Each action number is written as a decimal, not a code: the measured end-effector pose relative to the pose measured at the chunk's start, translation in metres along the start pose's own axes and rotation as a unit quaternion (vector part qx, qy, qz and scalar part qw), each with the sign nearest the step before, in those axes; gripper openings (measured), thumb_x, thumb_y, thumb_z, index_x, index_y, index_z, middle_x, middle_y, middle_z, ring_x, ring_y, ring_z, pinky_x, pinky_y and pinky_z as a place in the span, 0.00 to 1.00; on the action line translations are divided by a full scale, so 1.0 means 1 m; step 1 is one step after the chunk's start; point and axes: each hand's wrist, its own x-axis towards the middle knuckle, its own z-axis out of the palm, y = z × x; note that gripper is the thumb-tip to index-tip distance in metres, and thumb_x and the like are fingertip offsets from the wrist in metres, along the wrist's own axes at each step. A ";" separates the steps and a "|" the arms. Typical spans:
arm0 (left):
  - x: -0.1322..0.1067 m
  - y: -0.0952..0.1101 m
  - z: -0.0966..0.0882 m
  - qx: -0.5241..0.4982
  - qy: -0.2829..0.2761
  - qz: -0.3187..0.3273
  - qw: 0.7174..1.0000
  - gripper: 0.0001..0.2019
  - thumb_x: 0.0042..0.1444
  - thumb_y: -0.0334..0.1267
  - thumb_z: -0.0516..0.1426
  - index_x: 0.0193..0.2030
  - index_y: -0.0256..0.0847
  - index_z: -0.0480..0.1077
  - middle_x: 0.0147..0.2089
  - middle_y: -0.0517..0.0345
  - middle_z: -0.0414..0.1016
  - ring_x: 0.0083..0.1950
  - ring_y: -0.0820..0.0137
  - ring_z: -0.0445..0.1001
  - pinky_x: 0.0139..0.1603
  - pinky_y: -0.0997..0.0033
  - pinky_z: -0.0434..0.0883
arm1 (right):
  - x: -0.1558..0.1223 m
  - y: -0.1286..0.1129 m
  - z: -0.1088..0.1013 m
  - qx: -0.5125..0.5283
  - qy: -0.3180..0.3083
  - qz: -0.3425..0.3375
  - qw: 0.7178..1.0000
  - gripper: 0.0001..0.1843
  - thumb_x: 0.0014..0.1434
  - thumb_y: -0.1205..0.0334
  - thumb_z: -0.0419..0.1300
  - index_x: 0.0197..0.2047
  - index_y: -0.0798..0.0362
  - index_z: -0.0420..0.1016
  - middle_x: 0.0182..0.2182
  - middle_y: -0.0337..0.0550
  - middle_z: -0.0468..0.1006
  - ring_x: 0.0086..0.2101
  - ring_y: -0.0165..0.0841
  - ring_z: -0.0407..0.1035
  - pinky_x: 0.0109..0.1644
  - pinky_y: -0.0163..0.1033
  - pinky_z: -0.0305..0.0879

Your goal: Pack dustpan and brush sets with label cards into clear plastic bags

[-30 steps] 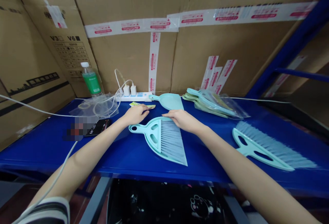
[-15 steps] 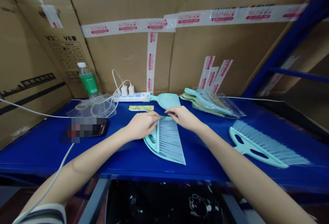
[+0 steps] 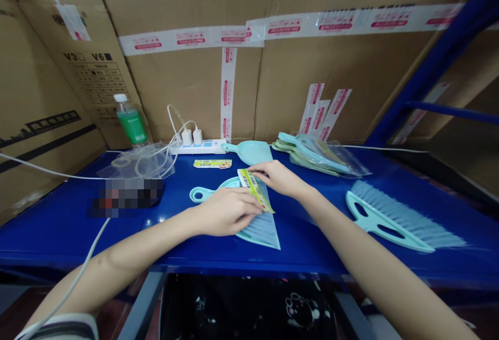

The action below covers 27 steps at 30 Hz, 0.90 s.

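Note:
A yellow-green label strip point(image 3: 254, 189) lies slantwise between my hands, over the pale blue bristles of a small hand brush point(image 3: 267, 225). My right hand point(image 3: 277, 178) pinches its upper end. At the lower end, the closed fingers of my left hand point(image 3: 231, 211) hold the strip. Under that hand is the turquoise dustpan point(image 3: 199, 194) with the brush nested on it; its handle sticks out to the left, and my left hand hides much of the middle. Behind my right hand rests another turquoise dustpan point(image 3: 255, 152).
Another label strip point(image 3: 212, 164) lies on the blue table point(image 3: 312, 246). A loose brush point(image 3: 390, 225) is at the right, bagged brush sets point(image 3: 315, 155) at the back. A power strip point(image 3: 200, 146), cables, plastic bags point(image 3: 146, 159) and a green-labelled bottle point(image 3: 131, 121) occupy the left back.
The label strip has turned from edge-on to showing its printed face. My left hand has come right and down with its lower end, uncovering the dustpan handle. My right hand has barely moved.

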 end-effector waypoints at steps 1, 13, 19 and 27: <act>0.000 0.001 0.000 -0.002 -0.007 0.005 1.000 0.13 0.59 0.29 0.49 0.43 0.40 0.74 0.46 0.57 0.78 0.48 0.68 0.73 0.50 0.67 0.69 | 0.000 0.000 0.000 0.001 -0.002 0.001 1.000 0.15 0.59 0.70 0.52 0.45 0.52 0.78 0.43 0.44 0.80 0.43 0.37 0.74 0.46 0.39 0.68; -0.001 0.003 -0.005 -0.081 -0.051 0.037 0.995 0.14 0.53 0.27 0.50 0.40 0.40 0.76 0.45 0.56 0.79 0.46 0.68 0.75 0.48 0.69 0.71 | 0.000 0.003 0.002 0.052 -0.012 -0.004 0.999 0.09 0.57 0.68 0.56 0.37 0.53 0.78 0.33 0.43 0.81 0.33 0.33 0.74 0.38 0.37 0.69; -0.002 0.001 -0.004 -0.078 -0.056 0.051 0.994 0.14 0.52 0.27 0.50 0.39 0.38 0.76 0.44 0.57 0.79 0.45 0.67 0.75 0.49 0.70 0.70 | -0.001 0.003 0.001 0.065 -0.013 0.005 0.998 0.05 0.55 0.69 0.57 0.31 0.54 0.75 0.28 0.41 0.79 0.30 0.31 0.72 0.35 0.35 0.66; -0.002 0.001 -0.006 -0.088 -0.066 0.056 0.992 0.14 0.51 0.26 0.51 0.38 0.40 0.76 0.43 0.57 0.79 0.44 0.67 0.75 0.47 0.70 0.71 | -0.002 0.002 -0.003 0.031 -0.013 0.017 0.999 0.04 0.55 0.68 0.59 0.29 0.54 0.72 0.27 0.42 0.77 0.29 0.31 0.70 0.34 0.35 0.64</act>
